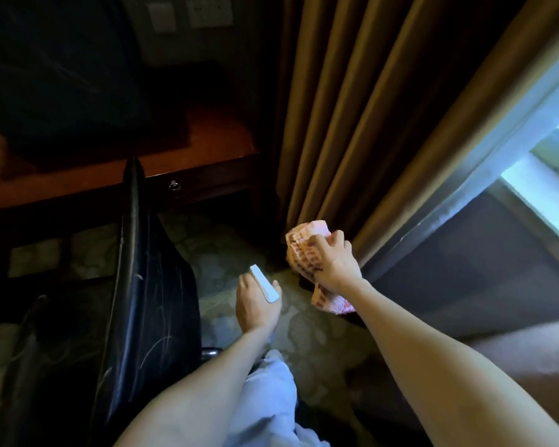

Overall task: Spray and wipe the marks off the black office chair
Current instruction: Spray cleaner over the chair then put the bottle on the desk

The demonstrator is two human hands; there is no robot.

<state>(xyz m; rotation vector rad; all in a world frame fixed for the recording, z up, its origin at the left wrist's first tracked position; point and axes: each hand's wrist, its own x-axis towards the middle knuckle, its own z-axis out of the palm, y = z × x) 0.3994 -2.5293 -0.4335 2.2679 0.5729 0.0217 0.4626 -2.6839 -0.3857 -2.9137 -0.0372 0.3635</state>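
Dim room: wooden desk point(207, 146) top left, brown curtains point(352, 108) centre, window point(549, 175) far right, patterned carpet point(304, 333) underfoot. Black office chair point(149, 285) is on the left by the desk, its backrest seen almost edge-on from above.

Grip: left hand point(257, 304) is curled round the spray bottle point(264, 283). Only a white head shows and the body is hidden under the palm, so "bottle" is my read. It is held over the carpet just beside the chair back, not touching it. Nozzle direction: cannot tell. Right hand point(334, 262) is clamped on a bunched pink cloth point(307, 250), near the curtain hem and well apart from the chair.

Progress: early, by my read. Pale streaks point(162, 343) run across the rear face of the backrest, upper and lower. I can make out no wet sheen or wiped patch, though the light is poor. Cloth is not on the chair. Left to do: spray, wipe, check, so basically everything. Seat and armrest are too dark to judge.

Counts: 1 chair, 1 bottle, 1 cloth, 2 hands, 1 desk with 1 ring pull point(174, 185), 2 wall plates point(188, 14) above the desk. Streaks: many, too fine to count.
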